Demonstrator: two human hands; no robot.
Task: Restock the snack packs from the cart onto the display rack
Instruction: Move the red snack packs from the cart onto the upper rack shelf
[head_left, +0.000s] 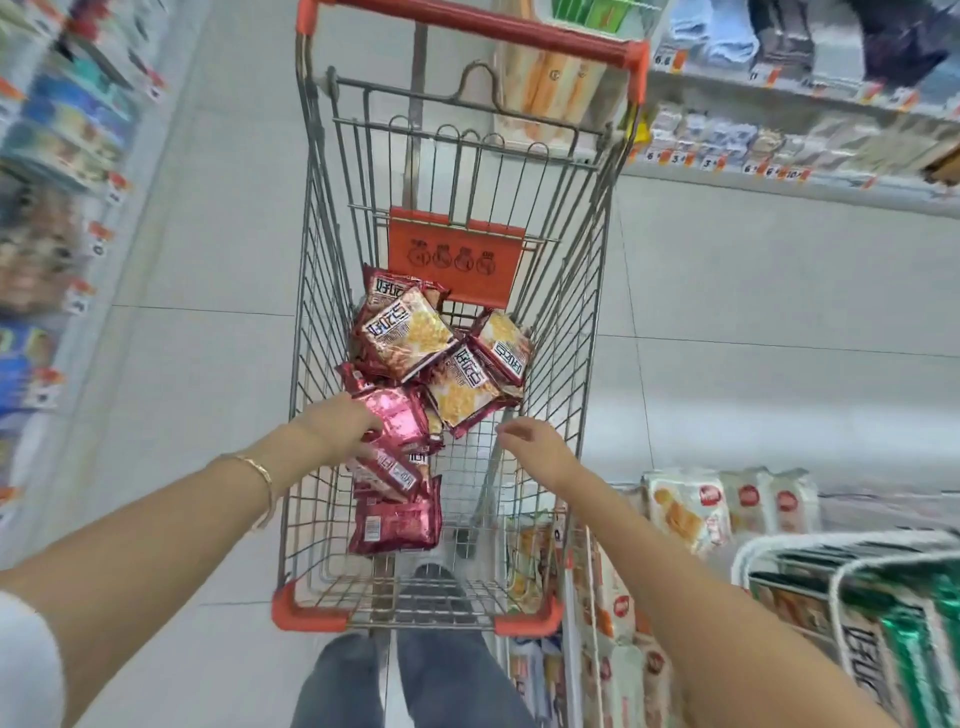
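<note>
Pale tiled floor (208, 260), blurred shelves (57, 156) at my left. Inside the wire cart (467, 26), my left hand (345, 423) closes its fingers on a shiny red pack (400, 415), with the other snack packs (415, 338) heaped just beyond. My right hand (535, 447) hovers beside them, fingers loosely curled, holding nothing. The display rack (841, 558) is cut off lower right, its contents smeared.

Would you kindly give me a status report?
Left hand grips a red snack pack in the cart. Right hand open, empty. Nothing in the way.

Left hand (345, 422) grips snack pack (402, 415) in cart (321, 312); right hand (535, 448) hovers, loosely curled.
</note>
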